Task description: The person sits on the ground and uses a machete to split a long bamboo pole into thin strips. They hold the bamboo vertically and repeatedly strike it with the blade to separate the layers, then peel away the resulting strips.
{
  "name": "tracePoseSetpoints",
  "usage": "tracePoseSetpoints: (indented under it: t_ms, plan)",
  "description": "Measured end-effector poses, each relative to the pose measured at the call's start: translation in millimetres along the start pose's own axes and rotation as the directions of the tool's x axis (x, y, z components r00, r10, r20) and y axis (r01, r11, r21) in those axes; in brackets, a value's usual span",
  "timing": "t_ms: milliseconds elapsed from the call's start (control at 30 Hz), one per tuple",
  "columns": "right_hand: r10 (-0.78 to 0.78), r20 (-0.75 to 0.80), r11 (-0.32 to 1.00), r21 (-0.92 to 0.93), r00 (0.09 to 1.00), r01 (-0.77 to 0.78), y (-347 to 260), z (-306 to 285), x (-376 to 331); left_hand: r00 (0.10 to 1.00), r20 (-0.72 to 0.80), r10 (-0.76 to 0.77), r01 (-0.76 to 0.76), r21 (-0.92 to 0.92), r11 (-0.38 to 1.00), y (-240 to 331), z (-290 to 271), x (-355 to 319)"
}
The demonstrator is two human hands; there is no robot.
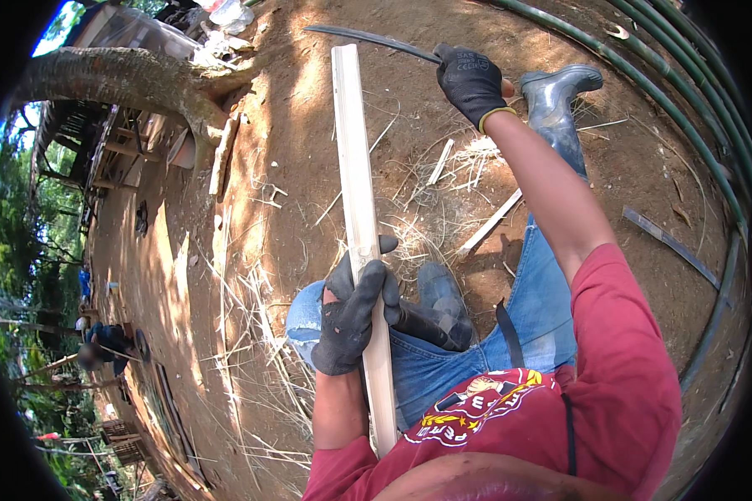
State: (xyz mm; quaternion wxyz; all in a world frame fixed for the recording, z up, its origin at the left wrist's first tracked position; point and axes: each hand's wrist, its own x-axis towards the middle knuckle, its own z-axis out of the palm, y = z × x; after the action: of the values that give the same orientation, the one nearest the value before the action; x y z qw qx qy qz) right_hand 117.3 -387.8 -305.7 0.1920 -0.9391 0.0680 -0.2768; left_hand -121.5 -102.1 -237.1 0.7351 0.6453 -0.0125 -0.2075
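Note:
My left hand (348,321), in a black glove, wraps its fingers round a long split bamboo strip (356,159). The strip's pale inner side faces up, and a node crosses it just above my fingers. Its lower end rests against my red shirt, while the far end points away over the dirt. Out to the right, my right hand (470,82), gloved in black too, grips the handle of a machete (368,37). The dark blade reaches leftward past the strip's far end, apart from it in the picture. Most of the handle is hidden in my fist.
Bamboo shavings (263,334) litter the ground round my rubber boots (556,108). Green bamboo poles (643,79) curve along the right. A long flat strip (673,245) lies nearer there. At left are a tree trunk (117,79) and, farther off, another person (109,344).

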Motion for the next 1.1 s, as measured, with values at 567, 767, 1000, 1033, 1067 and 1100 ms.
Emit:
tracePoseSetpoints:
  t_ms: [567,767,1000,1033,1067,1100]
  plan:
    - [-0.194,0.443,-0.148,0.869,0.875,-0.473,-40.0,-74.5,-102.9,0.961,0.226,0.16,0.009,-0.603,0.798,-8.3,-25.4,-4.4]
    - [-0.282,0.252,0.695,0.719,0.926,0.016,-82.1,-106.0,-139.1,0.993,-0.077,0.087,-0.089,-0.023,0.996,2.4,-0.4,-4.4]
    - [-0.495,0.073,0.823,0.359,0.866,0.44,-102.2,-109.5,-190.2,0.978,-0.14,0.153,-0.138,0.116,0.984,-13.9,-3.9,-4.6]
    - [-0.495,0.083,0.834,0.325,0.865,0.446,-103.3,-107.5,-193.7,0.978,-0.134,0.159,-0.138,0.153,0.979,-14.7,-6.2,-4.0]
    - [-0.496,0.094,0.843,0.291,0.863,0.453,-104.3,-106.1,-196.7,0.978,-0.127,0.164,-0.138,0.19,0.972,-16.0,-7.3,-3.7]
    - [-0.494,0.087,0.851,0.255,0.865,0.46,-106.3,-106.0,-197.1,0.972,-0.123,0.2,-0.173,0.199,0.964,-15.8,-7.2,-3.7]
